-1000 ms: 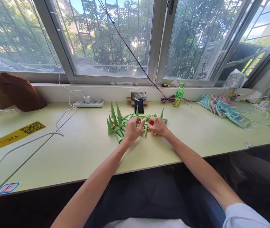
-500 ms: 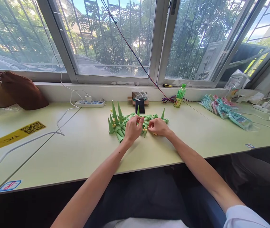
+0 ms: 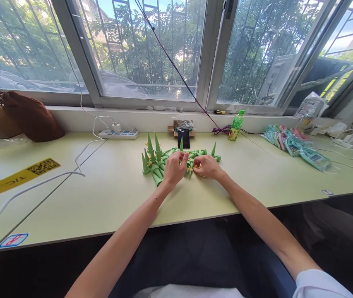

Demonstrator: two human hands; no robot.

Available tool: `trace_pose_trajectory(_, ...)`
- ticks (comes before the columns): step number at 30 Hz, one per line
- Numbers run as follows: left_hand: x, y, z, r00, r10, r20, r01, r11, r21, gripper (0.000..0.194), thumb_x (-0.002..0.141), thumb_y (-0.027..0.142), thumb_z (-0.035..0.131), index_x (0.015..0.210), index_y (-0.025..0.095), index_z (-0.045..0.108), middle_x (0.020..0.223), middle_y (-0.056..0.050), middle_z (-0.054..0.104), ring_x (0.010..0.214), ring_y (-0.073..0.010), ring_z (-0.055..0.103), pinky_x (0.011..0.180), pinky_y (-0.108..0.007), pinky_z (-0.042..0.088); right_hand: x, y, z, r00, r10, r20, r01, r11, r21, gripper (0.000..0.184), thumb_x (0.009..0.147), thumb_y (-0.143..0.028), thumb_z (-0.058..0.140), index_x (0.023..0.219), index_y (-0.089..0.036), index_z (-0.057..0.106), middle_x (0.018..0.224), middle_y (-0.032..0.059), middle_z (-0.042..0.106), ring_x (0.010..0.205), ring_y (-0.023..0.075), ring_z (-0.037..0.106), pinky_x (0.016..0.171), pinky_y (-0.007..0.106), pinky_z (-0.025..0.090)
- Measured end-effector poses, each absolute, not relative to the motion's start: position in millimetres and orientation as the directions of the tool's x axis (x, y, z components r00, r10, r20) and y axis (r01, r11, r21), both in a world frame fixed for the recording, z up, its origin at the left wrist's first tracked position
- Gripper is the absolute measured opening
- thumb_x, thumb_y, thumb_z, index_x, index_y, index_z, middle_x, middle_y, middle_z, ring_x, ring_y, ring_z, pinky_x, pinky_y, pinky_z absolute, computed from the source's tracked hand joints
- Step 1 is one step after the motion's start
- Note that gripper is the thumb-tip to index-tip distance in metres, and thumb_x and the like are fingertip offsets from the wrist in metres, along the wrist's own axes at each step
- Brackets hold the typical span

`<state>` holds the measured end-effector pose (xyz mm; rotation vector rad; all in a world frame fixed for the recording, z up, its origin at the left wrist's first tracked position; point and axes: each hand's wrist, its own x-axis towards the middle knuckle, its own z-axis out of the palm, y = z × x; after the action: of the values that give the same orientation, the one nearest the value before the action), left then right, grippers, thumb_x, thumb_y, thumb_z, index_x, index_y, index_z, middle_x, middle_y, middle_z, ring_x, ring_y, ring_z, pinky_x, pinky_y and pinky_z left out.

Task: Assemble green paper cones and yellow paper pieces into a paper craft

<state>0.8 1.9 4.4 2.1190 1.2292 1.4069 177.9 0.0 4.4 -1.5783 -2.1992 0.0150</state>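
Green plastic cones and tubes (image 3: 157,170) with small yellow pieces among them form a spread on the table, some cones pointing up. My left hand (image 3: 175,169) is closed over the middle of it, fingers pinched together; what they grip is hidden by the hand. Just to the right, my right hand (image 3: 207,166) is closed in a pinch on a small yellow piece (image 3: 195,168), which shows only in part. Between both hands a green cone (image 3: 190,175) points toward me. More green pieces (image 3: 203,152) lie behind my right hand.
A phone (image 3: 183,138) leans on a small cardboard box at the back. Beyond my right hand stands a green bottle (image 3: 236,125). Bagged teal and pink items (image 3: 297,145) lie right. A power strip (image 3: 118,134), white cable (image 3: 55,179) and brown bag (image 3: 29,116) are left.
More of the yellow piece shows at my right fingertips, and those fingers have shifted slightly. My left hand stays in place. The view has moved a little.
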Motion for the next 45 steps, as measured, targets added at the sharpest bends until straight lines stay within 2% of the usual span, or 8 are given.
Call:
trace_pose_trajectory(7,0.3,2.2,3.8,0.149,0.794,0.589,0.484,-0.578,0.657,0.034,0.1,0.044,0.046,0.082,0.019,0.06,0.082,-0.005,0.068,0.067,-0.0164,0.058,0.062,-0.029,0.04,176.5,0.2,3.0,-0.268,0.906,0.329,0.904,0.354,-0.238,0.008,0.075,-0.021,0.064,0.079,-0.021,0.072,0.084,0.003,0.074,0.08,0.0185,0.063,0.066,0.026,0.038)
trace_pose_trajectory(17,-0.1,0.4,5.1,0.157,0.797,0.583,0.494,-0.575,0.653,0.035,0.101,0.044,0.045,0.081,0.019,0.061,0.082,-0.005,0.069,0.066,-0.0163,0.058,0.063,-0.029,0.041,174.1,0.0,0.0,-0.273,0.901,0.337,0.884,0.373,-0.282,0.009,0.075,-0.018,0.061,0.077,-0.021,0.07,0.078,0.0018,0.073,0.073,0.017,0.061,0.063,0.026,0.036)
trace_pose_trajectory(24,-0.4,1.7,3.2,0.166,0.798,0.58,0.489,-0.577,0.654,0.036,0.101,0.046,0.046,0.085,0.019,0.063,0.083,-0.006,0.07,0.063,-0.0159,0.057,0.063,-0.029,0.042,174.0,3.7,-3.9,-0.246,0.879,0.408,0.835,0.406,-0.372,0.011,0.079,-0.018,0.06,0.081,-0.019,0.07,0.078,0.0028,0.07,0.07,0.0162,0.058,0.067,0.027,0.041)
trace_pose_trajectory(29,-0.2,1.4,3.2,0.18,0.798,0.575,0.488,-0.58,0.652,0.035,0.101,0.045,0.046,0.084,0.019,0.063,0.082,-0.006,0.069,0.066,-0.0161,0.059,0.064,-0.029,0.042,175.7,11.1,-10.2,-0.222,0.828,0.515,0.759,0.478,-0.442,0.017,0.086,-0.018,0.056,0.093,-0.017,0.071,0.085,0.0055,0.069,0.075,0.0164,0.059,0.077,0.028,0.045)
trace_pose_trajectory(33,0.1,0.2,3.3,0.185,0.805,0.564,0.492,-0.573,0.655,0.034,0.1,0.043,0.046,0.083,0.019,0.062,0.082,-0.006,0.069,0.064,-0.0157,0.058,0.063,-0.028,0.042,175.0,16.2,-13.9,-0.158,0.802,0.576,0.712,0.496,-0.496,0.023,0.092,-0.019,0.05,0.098,-0.015,0.072,0.093,0.0088,0.067,0.082,0.0181,0.059,0.079,0.029,0.046)
trace_pose_trajectory(36,0.2,0.5,3.0,0.194,0.802,0.565,0.495,-0.577,0.65,0.031,0.099,0.042,0.048,0.083,0.019,0.061,0.082,-0.006,0.069,0.063,-0.0157,0.057,0.063,-0.029,0.043,173.2,16.9,-13.3,-0.13,0.804,0.58,0.686,0.495,-0.533,0.023,0.093,-0.02,0.05,0.096,-0.016,0.072,0.093,0.0089,0.067,0.086,0.0186,0.06,0.079,0.029,0.046)
trace_pose_trajectory(40,0.2,2.8,0.8,0.211,0.801,0.561,0.521,-0.577,0.629,0.021,0.097,0.033,0.051,0.081,0.02,0.058,0.077,-0.005,0.066,0.062,-0.0167,0.057,0.062,-0.03,0.042,170.9,14.9,-9.9,-0.113,0.83,0.546,0.66,0.474,-0.584,0.019,0.093,-0.022,0.052,0.092,-0.017,0.07,0.092,0.0075,0.07,0.081,0.0174,0.06,0.078,0.028,0.046)
trace_pose_trajectory(45,0.5,4.0,-3.0,0.245,0.803,0.543,0.569,-0.572,0.59,0.02,0.094,0.025,0.052,0.074,0.022,0.051,0.069,-0.003,0.061,0.057,-0.0163,0.053,0.059,-0.03,0.038,169.2,12.0,-7.0,-0.062,0.84,0.538,0.625,0.453,-0.635,0.019,0.091,-0.031,0.055,0.087,-0.018,0.067,0.086,0.0055,0.072,0.074,0.0165,0.06,0.074,0.027,0.046)
